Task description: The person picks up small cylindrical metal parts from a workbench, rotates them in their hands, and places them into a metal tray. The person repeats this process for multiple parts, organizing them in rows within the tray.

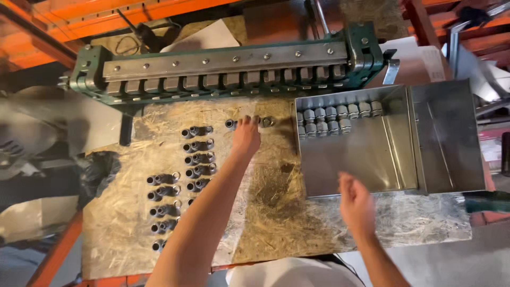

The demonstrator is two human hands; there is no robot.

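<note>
Where fittings lie, left hand.

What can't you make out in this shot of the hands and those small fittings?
- Head view: left hand covers whatever its fingers touch.
- Right hand is motion-blurred; its grip is unclear.
- Left forearm hides part of the fitting rows.
- Fittings in the metal tray are too small for detail.

Left arm stretched forward, grip fingers down; right grip hovers open.
</note>
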